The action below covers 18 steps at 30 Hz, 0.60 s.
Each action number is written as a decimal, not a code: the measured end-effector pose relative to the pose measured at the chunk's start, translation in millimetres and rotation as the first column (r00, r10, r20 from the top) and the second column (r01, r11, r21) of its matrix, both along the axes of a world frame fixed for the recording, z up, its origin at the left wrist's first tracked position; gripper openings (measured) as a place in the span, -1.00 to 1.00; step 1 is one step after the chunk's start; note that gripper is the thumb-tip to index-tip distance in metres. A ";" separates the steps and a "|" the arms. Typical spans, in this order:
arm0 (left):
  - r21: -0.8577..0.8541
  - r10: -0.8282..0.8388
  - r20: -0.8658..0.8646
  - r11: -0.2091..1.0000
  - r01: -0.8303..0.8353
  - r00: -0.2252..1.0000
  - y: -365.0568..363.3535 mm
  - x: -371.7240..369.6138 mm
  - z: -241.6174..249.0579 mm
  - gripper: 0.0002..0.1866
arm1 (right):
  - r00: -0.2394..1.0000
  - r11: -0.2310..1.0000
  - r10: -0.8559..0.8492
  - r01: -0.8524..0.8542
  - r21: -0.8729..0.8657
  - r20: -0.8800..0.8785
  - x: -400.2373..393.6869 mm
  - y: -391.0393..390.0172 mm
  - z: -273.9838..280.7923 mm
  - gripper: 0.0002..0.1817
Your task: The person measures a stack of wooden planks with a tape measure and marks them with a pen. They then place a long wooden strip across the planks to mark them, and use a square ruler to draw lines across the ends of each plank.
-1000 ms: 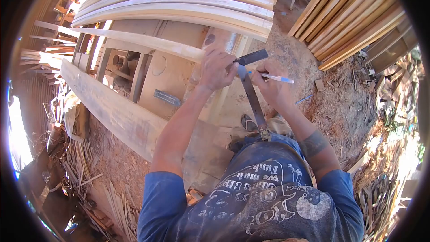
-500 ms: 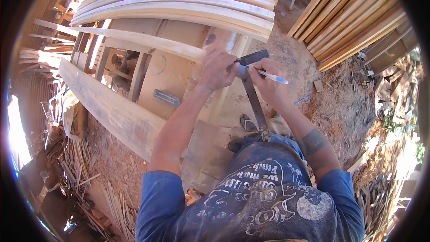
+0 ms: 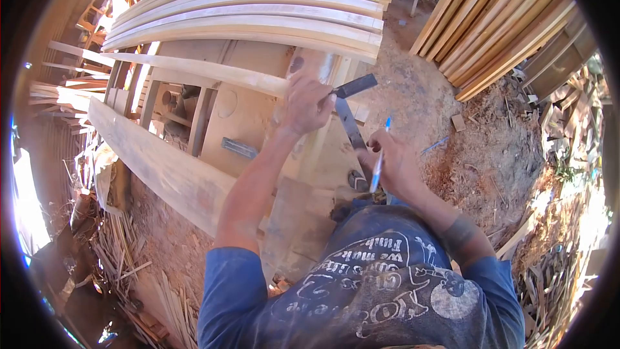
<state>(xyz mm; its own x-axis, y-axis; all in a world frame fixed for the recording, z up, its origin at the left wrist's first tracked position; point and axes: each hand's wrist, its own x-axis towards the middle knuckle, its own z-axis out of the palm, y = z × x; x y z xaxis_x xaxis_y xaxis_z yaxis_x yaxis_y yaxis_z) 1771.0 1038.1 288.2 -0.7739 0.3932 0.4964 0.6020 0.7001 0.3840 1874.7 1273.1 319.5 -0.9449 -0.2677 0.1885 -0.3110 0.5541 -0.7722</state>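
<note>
My left hand (image 3: 309,106) is closed round the near end of a long pale wooden strip (image 3: 213,72) and the corner of a try square. The try square (image 3: 357,86) has a dark stock pointing right and a long metal blade slanting down toward my shirt. In my right hand (image 3: 395,165), lower and to the right, a white and blue pen (image 3: 378,167) sits between curled fingers, tilted nearly upright. That hand's thumb side overlaps the lower blade; whether it grips the blade cannot be made out.
Curved pale slats (image 3: 252,19) lie stacked beyond the strip. A wide curved board (image 3: 161,161) runs along the left, with a small grey block (image 3: 239,147) behind it. Brown planks (image 3: 497,26) lean at upper right. Wood scraps (image 3: 562,207) litter the dusty ground.
My right hand has moved down and away from my left hand, and the pen has swung from slanting to nearly upright. The left hand and square shifted slightly left in view.
</note>
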 end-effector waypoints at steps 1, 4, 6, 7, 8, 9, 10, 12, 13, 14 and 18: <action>-0.019 0.005 0.019 1.000 -0.004 1.000 -0.9 0.2 -1.5 -0.85 | 1.000 0.997 -0.016 0.017 0.071 -0.019 9.0 -7.4 -4.7 -0.75; -0.026 -0.001 0.032 1.000 0.002 0.999 -2.2 3.9 0.5 -0.77 | 1.000 0.997 0.000 0.000 0.073 0.005 14.8 -8.5 -20.5 -0.73; 0.129 -0.001 0.071 0.992 -0.008 0.997 -3.2 4.5 10.9 -0.70 | 0.997 0.997 0.073 -0.073 -0.008 0.015 10.3 -0.3 -20.3 -0.72; 0.278 0.000 0.125 0.960 -0.035 0.992 -0.1 13.1 28.2 -0.66 | 0.991 0.990 0.133 -0.132 -0.049 0.011 8.9 6.8 -8.2 -0.73; 0.331 -0.049 0.170 0.944 -0.011 0.984 -1.7 22.7 44.4 -0.65 | 0.981 0.977 0.194 -0.192 -0.089 0.010 9.4 13.9 2.0 -0.73; 0.385 -0.097 0.213 0.923 0.008 0.972 -3.4 32.6 60.6 -0.63 | 0.947 0.942 0.300 -0.276 -0.189 0.111 11.4 19.7 9.5 -0.74; 0.352 -0.181 0.244 0.932 0.087 0.953 -14.2 41.4 78.3 -0.64 | 0.890 0.890 0.412 -0.347 -0.296 0.197 13.8 24.6 16.4 -0.76; 0.353 -0.238 0.460 0.933 0.070 0.855 -32.3 68.2 89.3 -0.64 | 0.778 0.789 0.547 -0.356 -0.500 0.309 19.2 28.0 13.8 -0.80; 0.366 -0.219 0.621 0.930 -0.032 0.752 -40.0 85.1 90.3 -0.64 | 0.743 0.751 0.573 -0.307 -0.585 0.345 20.9 26.8 5.4 -0.82; 0.361 -0.205 0.756 0.923 -0.135 0.622 -44.6 98.1 91.9 -0.62 | 0.733 0.735 0.550 -0.198 -0.648 0.400 19.5 26.2 -2.1 -0.82; 0.136 0.052 0.843 0.943 -0.305 0.536 -45.0 127.1 108.8 -0.66 | 0.635 0.614 0.314 0.431 -0.661 0.706 0.3 28.3 -48.4 -0.63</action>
